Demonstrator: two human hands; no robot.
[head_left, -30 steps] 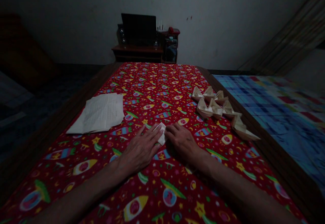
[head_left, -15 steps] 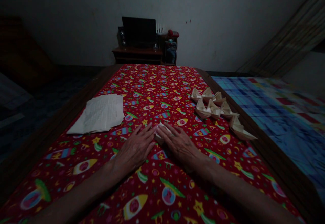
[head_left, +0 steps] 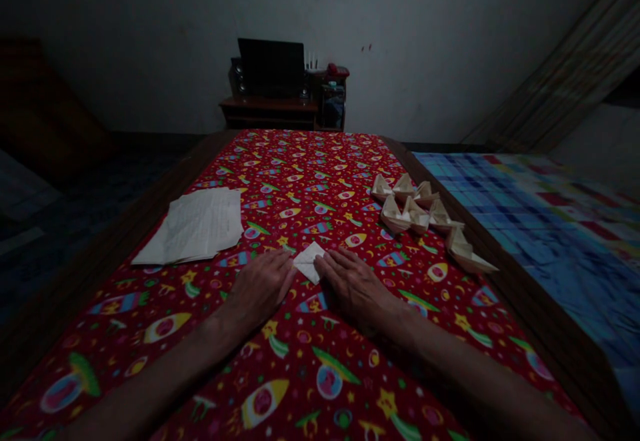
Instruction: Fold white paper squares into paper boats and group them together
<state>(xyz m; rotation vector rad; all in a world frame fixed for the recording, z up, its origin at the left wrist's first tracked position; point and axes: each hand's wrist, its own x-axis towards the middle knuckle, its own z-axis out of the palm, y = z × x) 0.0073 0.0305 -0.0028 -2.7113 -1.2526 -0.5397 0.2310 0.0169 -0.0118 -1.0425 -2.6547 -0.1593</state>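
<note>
A small folded paper (head_left: 310, 261), diamond-shaped with a crease across it, lies on the red printed cloth between my hands. At its left corner, my left hand (head_left: 265, 281) has its fingers together and curled, gripping the edge. My right hand (head_left: 353, 281) holds the opposite corner, thumb and fingers close together. The parts of the corners under my fingertips are hidden. To the right stand several folded paper boats (head_left: 413, 211) in a loose group. A stack of printed paper sheets (head_left: 197, 224) lies to the left.
The red patterned cloth (head_left: 320, 168) covers a long dark wooden table (head_left: 540, 321). Beyond its far end stands a small desk (head_left: 270, 108) with a black monitor (head_left: 271, 68) and a red telephone (head_left: 338, 70). To the right is a blue checked bed cover (head_left: 525, 214).
My hands have drawn apart from the folded paper's top to its two side corners. The paper, mostly covered before, now shows as a diamond. The camera view has shifted slightly.
</note>
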